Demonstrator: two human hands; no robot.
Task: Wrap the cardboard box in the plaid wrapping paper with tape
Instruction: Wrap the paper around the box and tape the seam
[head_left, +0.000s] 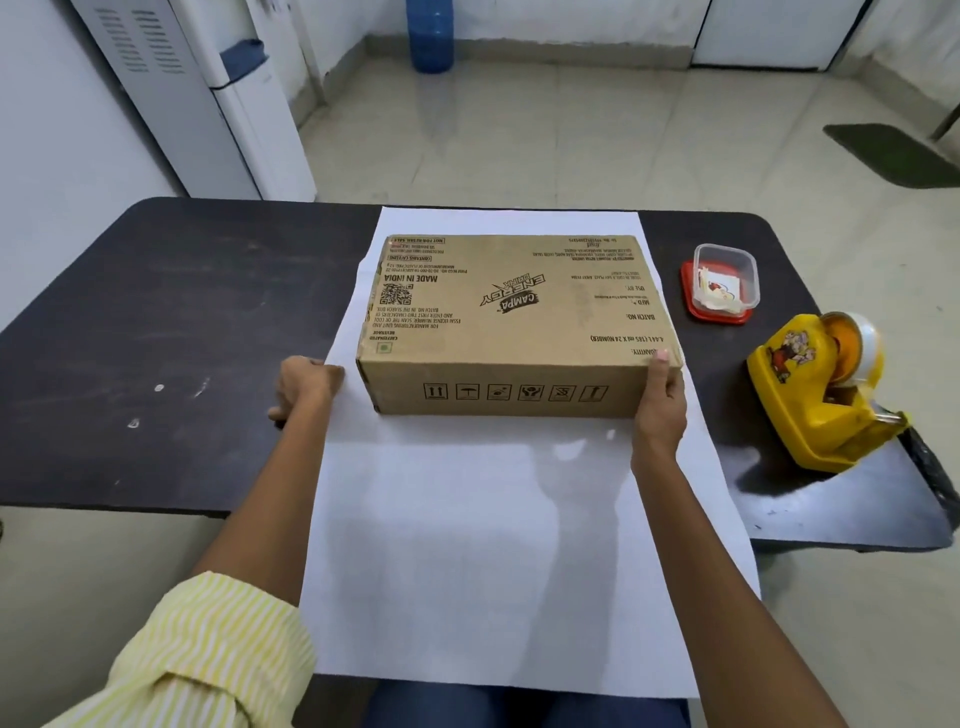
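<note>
Gripping the near right corner of the brown cardboard box (519, 312), the right hand (660, 410) steadies it; the left hand (304, 387) pinches the white-faced wrapping paper (493, 519) left of it, likely aligning them.

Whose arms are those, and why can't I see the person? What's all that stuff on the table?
There is no machine here, just a person. The one picture comes from a camera worn on their head, looking down, so you see only their arms. On the dark table lies a sheet of wrapping paper, white side up, with a cardboard box on it. The left hand pinches the paper's left edge. The right hand holds the box's near right corner, thumb on top. To the right sit a yellow tape dispenser and a small clear and red tub.
</note>
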